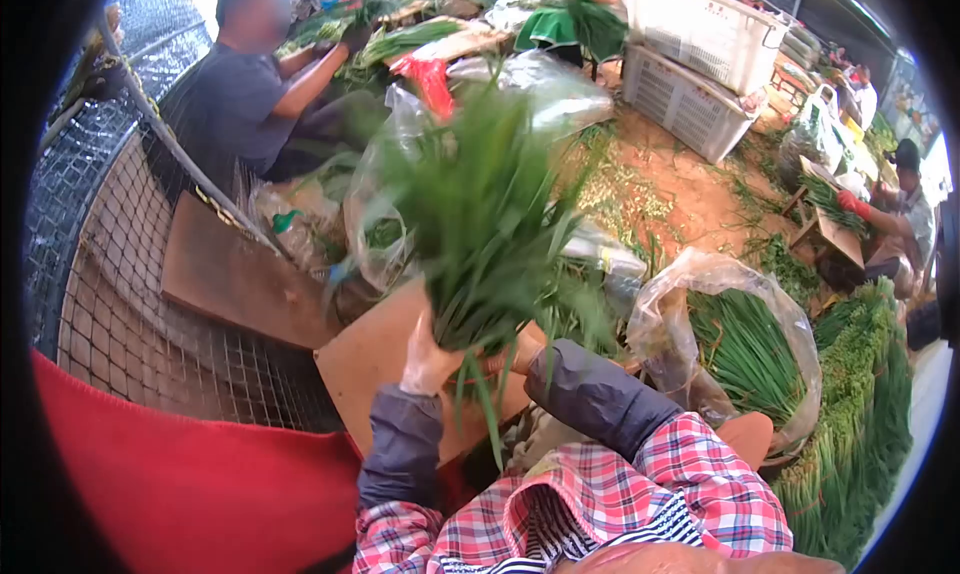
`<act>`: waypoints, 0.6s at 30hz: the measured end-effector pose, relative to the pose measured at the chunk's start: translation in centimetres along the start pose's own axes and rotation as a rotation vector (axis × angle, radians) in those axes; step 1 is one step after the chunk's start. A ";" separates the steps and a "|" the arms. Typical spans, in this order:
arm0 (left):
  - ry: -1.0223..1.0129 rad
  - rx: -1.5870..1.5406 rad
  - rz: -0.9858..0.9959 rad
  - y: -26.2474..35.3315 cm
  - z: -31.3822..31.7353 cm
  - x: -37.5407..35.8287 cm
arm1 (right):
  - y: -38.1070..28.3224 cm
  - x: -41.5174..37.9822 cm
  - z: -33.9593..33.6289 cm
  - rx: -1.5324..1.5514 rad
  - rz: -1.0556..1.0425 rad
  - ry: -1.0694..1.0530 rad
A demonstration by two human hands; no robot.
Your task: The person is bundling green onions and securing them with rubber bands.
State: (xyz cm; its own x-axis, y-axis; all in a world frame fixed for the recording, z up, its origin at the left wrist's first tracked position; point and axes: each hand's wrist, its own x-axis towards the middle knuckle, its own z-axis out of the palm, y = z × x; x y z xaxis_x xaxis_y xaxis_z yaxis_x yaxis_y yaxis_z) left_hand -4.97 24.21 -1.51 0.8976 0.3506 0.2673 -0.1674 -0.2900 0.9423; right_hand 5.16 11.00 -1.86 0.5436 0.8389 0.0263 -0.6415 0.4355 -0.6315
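Both my hands are closed round the lower end of a large bunch of garlic chives, held up in front of me. Its long green leaves fan upward and are blurred at the tips, and a few hang down between my sleeves. My left hand, in what looks like a thin pale glove, grips the left side of the bunch. On the other side is my right hand, its fingers partly covered by leaves. Just beneath the hands lies a tan wooden board.
To my right, an open clear plastic bag holds long green stalks, beside a big pile of bundled greens. White crates stand stacked at the back. One person sits at left, another at right. Wire mesh borders the left.
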 end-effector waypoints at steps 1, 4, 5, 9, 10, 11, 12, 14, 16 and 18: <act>-0.054 0.253 0.040 3.1 -0.9 1.2 | 1.0 -0.5 -0.1 0.137 0.026 0.089; -0.392 0.743 -0.232 6.7 -2.1 3.8 | 8.0 -3.7 -1.2 -0.238 0.032 -0.003; -0.489 0.787 -0.309 5.8 -1.9 3.7 | 5.9 -5.3 2.1 -0.286 0.286 0.251; -0.549 0.587 -0.594 -4.2 -2.1 -0.1 | 8.5 -6.7 -1.8 -0.350 1.161 0.315; -0.511 0.467 -0.575 -4.6 -2.6 -0.9 | 8.3 -7.1 -2.8 -0.291 1.175 0.179; -0.389 0.250 -0.634 -4.9 -3.5 -1.6 | 8.1 -7.5 -3.8 -0.231 1.181 0.045; -0.350 0.313 -0.634 -5.0 -5.0 -1.9 | 6.9 -8.0 -2.4 -0.350 1.126 0.134; -0.302 0.412 -0.590 -5.0 -8.8 -2.1 | 4.8 -8.2 -0.8 -0.448 1.082 0.211; -0.293 0.482 -0.504 -4.2 -11.7 -2.4 | 4.5 -8.2 0.1 -0.477 1.047 0.236; -0.388 0.689 -0.464 -3.7 -11.8 -3.8 | 4.7 -7.7 0.7 -0.479 0.973 0.252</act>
State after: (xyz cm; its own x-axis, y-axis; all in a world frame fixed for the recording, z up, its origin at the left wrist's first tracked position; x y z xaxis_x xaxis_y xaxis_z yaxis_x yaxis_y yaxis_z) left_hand -12.54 34.46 -3.66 0.9089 0.2770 -0.3117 0.4126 -0.7057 0.5759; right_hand -2.37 6.79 -4.49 0.0519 0.6402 -0.7665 -0.6081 -0.5885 -0.5328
